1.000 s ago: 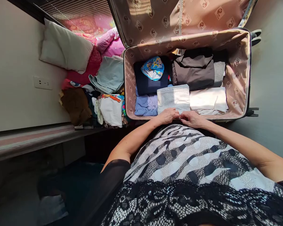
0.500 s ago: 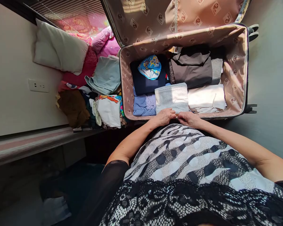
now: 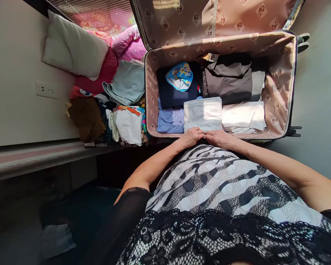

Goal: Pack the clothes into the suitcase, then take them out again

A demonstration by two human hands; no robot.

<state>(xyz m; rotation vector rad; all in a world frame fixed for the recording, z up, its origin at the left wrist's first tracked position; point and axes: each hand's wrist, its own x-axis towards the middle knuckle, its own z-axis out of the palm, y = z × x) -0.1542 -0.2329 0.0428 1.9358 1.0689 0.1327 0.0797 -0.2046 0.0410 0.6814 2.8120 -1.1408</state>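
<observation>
An open suitcase [image 3: 291, 84] with patterned beige lining lies in front of me, its lid [image 3: 182, 22] raised at the back. Folded clothes fill it: a grey towel [image 3: 202, 112], a blue garment [image 3: 168, 119], a navy piece [image 3: 172, 97] with a colourful cap [image 3: 180, 75] on top, a dark brown-grey garment [image 3: 227, 79] and a white folded piece [image 3: 244, 116]. My left hand [image 3: 191, 136] and my right hand [image 3: 220, 138] meet fingertip to fingertip at the suitcase's near rim, just below the grey towel. Their fingers are bent and pressed together; what they pinch is hidden.
Left of the suitcase lies a heap of clothes: a white printed shirt [image 3: 128, 125], a brown garment [image 3: 85, 117], a pale green folded piece [image 3: 125, 82]. Behind it are a white pillow [image 3: 74, 51] and pink bedding [image 3: 127, 40]. A wall with a socket [image 3: 46, 89] stands on the left.
Both hands have stayed together at the suitcase's near rim, shifting only slightly. The view has swayed a little; the clothes have not moved.
</observation>
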